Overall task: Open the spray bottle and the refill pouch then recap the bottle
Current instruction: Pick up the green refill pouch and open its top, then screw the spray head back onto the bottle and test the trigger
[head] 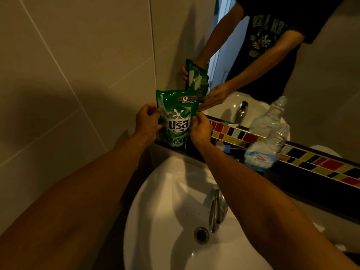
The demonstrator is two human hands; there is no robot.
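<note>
A green pouch [176, 118] stands upright on the dark ledge [303, 178] behind the white sink [165, 201], in the corner where the tiled wall [68, 75] meets the mirror [321, 75]. Both hands are on it. The left hand [147, 120] is curled closed on the pouch's left edge, fingers bunched against the film about halfway up its side. The right hand [200, 129] is clamped on the pouch's right edge at about the same height, thumb toward the printed front. The pouch's top looks whole, though the dim light makes it hard to be sure. To the right of the pouch, on the same ledge and well apart from it, a clear bottle [266, 145] with a blue and white label stands leaning a little against the mirror; its neck has no sprayer on it. Between the pouch and the bottle, low on the ledge, lies a small blue and white piece [226, 148], too dim to tell what it is. A strip of red, yellow and black tiles [321, 162] runs along the mirror's lower edge, right of the pouch. Below the pouch, the chrome tap [216, 209] reaches over the sink bowl toward the drain [201, 235]. The mirror repeats the pouch, the bottle, the arms and a dark printed shirt.
</note>
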